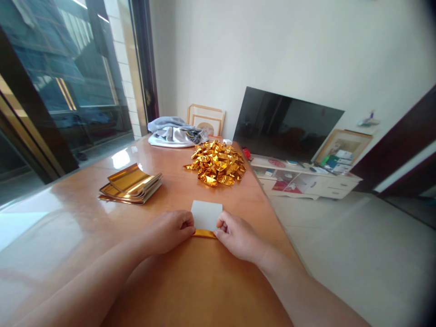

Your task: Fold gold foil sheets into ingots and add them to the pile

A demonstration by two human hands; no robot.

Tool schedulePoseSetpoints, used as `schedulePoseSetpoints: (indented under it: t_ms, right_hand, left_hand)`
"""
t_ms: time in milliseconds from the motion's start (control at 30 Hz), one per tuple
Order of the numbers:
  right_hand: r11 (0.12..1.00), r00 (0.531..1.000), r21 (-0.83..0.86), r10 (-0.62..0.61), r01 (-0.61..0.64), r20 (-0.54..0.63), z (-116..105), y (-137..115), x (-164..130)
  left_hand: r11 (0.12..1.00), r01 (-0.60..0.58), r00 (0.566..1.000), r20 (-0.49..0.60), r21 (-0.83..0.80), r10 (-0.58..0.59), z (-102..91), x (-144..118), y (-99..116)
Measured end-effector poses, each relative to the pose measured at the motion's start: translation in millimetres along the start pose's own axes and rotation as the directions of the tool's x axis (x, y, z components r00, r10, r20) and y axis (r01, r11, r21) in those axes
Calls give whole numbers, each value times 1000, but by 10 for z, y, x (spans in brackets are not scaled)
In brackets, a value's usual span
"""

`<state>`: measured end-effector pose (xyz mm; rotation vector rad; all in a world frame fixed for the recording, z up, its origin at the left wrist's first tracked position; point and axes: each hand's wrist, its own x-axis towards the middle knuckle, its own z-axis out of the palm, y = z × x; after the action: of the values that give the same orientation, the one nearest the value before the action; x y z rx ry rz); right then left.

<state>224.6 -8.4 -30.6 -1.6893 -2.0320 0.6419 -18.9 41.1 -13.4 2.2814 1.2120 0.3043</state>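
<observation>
A sheet of gold foil paper (pixel 207 215) lies on the wooden table, its pale back facing up. Along its near edge a narrow gold strip is folded over. My left hand (pixel 176 229) pinches the left end of that fold, fingers curled. At the right end my right hand (pixel 235 234) grips the same fold between thumb and curled fingers. Beyond the hands sits a pile of folded gold foil pieces (pixel 220 163). To the left rests a stack of gold foil sheets (pixel 131 185), curling slightly at the edges.
A bundle of grey-blue cloth (pixel 175 131) lies at the table's far end, near leaning picture frames (pixel 206 119). The glossy table (pixel 177 181) ends on the right above a tiled floor. A large television (pixel 286 125) stands over a white cabinet (pixel 306 181). Glass doors are at left.
</observation>
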Motion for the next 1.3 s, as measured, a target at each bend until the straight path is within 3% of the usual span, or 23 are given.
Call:
schedulePoseSetpoints:
  t_ms: [533,1300]
  right_hand:
    - [1000,1000,8,11,-11,15,15,-5,1]
    - [975,997,-207,-83,82,1,-45,-127,-68]
  left_hand:
    - [999,26,1000,-3,27,-26,-20,-2,48]
    - [998,-29,999,-44,63,32,26,-3,43]
